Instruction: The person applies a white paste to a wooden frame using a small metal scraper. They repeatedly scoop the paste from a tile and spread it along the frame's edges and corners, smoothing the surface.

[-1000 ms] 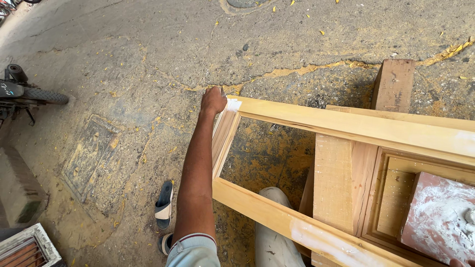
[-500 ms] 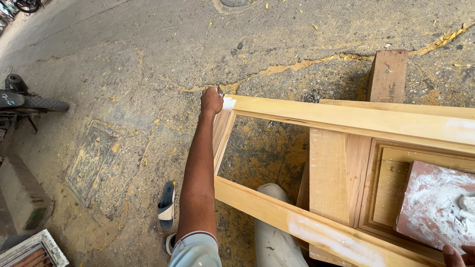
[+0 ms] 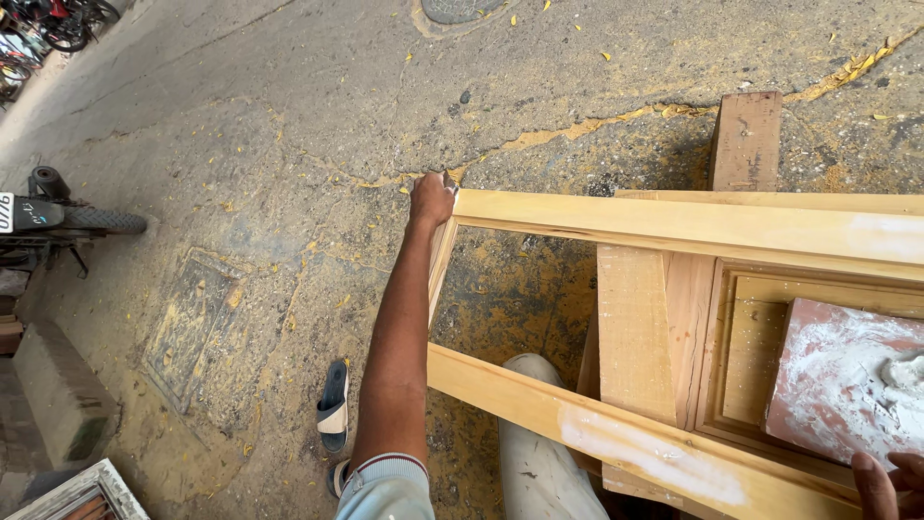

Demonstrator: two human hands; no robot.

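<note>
My left hand (image 3: 431,198) reaches out to the far left corner of a pale wooden frame (image 3: 674,223), its fingers curled over that corner. A small grey tip shows past the knuckles; I cannot tell what it is. My right hand (image 3: 890,481) shows only as fingertips at the bottom right, gripping the edge of a reddish slab (image 3: 818,380) smeared with white putty (image 3: 900,371). The slab lies over a panelled wooden piece (image 3: 746,318) under the frame. A white putty patch (image 3: 635,448) marks the frame's near rail.
The frame rests on a wooden block (image 3: 749,140) over cracked, sawdust-strewn pavement (image 3: 289,144). My trouser leg (image 3: 539,453) and a sandalled foot (image 3: 333,409) are below the frame. A motorbike wheel (image 3: 91,221) stands at the left, a metal ground cover (image 3: 192,323) nearby.
My left hand stays on the frame's corner. The fingertips of my right hand have come into view on the putty slab's lower edge.
</note>
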